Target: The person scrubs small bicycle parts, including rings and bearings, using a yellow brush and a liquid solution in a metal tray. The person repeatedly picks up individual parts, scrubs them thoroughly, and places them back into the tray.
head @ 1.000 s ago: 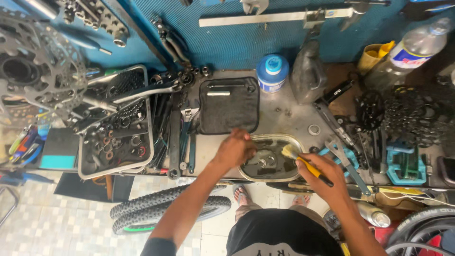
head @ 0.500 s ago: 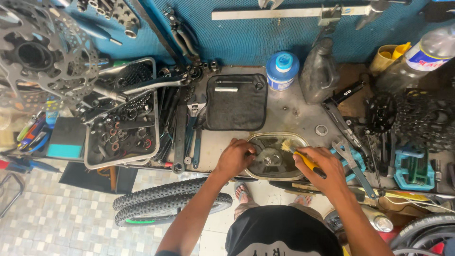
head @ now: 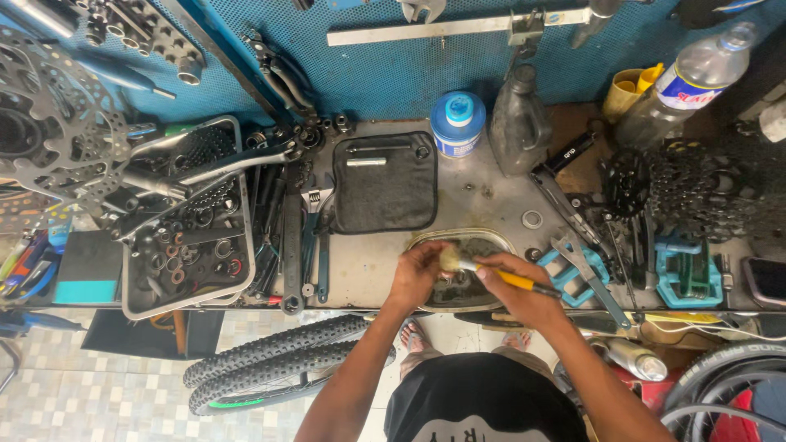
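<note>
Now right hand (head: pixel 514 288) clenching yellow-handled brush (head: pixel 491 272), long axis running right-to-left, bristles meeting small part pinched in left hand (head: pixel 416 274) over oval tray (head: pixel 499 238).

— What colour is the brush (head: pixel 499 276)?
— Yellow handle, pale bristles. The pouch (head: pixel 385 183) is black, the tub (head: pixel 457 123) blue with a white label.
— And the wall (head: pixel 393 74)?
— Blue mesh; the floor tiles (head: pixel 98 385) are mottled grey-white.
</note>
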